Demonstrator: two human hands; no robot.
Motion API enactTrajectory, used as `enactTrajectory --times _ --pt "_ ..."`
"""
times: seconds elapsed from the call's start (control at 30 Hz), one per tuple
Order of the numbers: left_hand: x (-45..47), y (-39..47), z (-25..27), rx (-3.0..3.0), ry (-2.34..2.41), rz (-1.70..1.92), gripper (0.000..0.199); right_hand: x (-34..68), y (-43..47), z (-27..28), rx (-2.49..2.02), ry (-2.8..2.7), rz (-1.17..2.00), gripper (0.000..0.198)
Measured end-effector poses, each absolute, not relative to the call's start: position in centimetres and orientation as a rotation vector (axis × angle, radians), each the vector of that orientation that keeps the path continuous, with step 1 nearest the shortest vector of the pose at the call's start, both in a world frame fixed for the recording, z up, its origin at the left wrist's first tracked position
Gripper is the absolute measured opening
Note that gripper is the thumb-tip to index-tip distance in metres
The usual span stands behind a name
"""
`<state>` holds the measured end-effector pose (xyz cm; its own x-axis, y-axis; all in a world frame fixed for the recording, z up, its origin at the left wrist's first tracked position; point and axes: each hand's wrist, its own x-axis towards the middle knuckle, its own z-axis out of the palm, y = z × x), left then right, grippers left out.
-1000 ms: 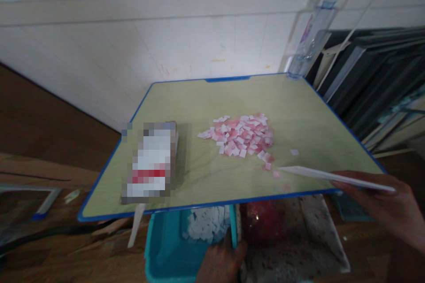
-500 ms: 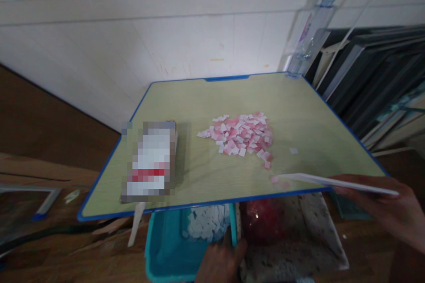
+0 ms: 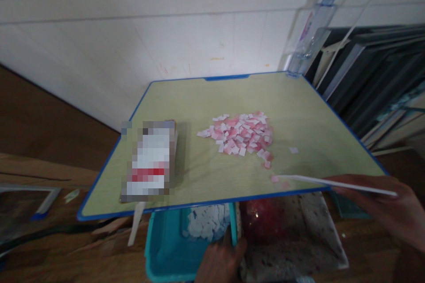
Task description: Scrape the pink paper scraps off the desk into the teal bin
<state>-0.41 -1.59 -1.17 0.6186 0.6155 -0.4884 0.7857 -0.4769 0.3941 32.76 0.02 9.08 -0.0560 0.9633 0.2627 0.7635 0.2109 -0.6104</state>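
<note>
White flat stick [image 3: 308, 179]: slanting over the tabletop's near edge toward the near right corner, its tip just beside a small pink square [image 3: 275, 178].
Right hand [image 3: 388, 210]: fingers closed in a pinch around the stick's outer half, beyond the near edge.
Left hand [image 3: 221, 258]: partly curled at the right rim of a turquoise plastic bin [image 3: 166, 234], finger inside and thumb outside; how firmly, I cannot tell.
Bin: below the near edge, with small whitish squares [image 3: 209, 223] inside.
Tabletop [image 3: 199, 97]: pale yellow-green, bordered in blue.
Heap of pink and white paper squares [image 3: 242, 135]: slightly right of the middle, well apart from every edge.
Pale loose square [image 3: 293, 150]: right of the heap, apart from it.
Pixelated rectangular block [image 3: 149, 159]: by the left edge, toward the near left corner.
Clear plastic bottle [image 3: 303, 48]: upright by the far right corner.
Grey stained tray [image 3: 308, 247]: below the near edge, right of the bin.
</note>
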Motion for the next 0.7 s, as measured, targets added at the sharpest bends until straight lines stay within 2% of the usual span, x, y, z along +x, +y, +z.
enactTrajectory --times 0.2,0.57,0.7 --pt "-0.4 -1.5 -1.2 2.241 1.108 -0.364 0.056 32.3 1.2 9.6 -1.644 -1.848 0.196 0.018" --pt "-0.3 -1.6 -1.3 2.238 1.114 -0.389 0.057 32.8 1.2 9.0 -1.717 -1.822 0.155 0.018" --pt "-0.3 -1.7 -1.2 2.251 1.107 -0.356 0.055 32.8 1.1 8.8 -1.84 -1.617 0.115 0.015"
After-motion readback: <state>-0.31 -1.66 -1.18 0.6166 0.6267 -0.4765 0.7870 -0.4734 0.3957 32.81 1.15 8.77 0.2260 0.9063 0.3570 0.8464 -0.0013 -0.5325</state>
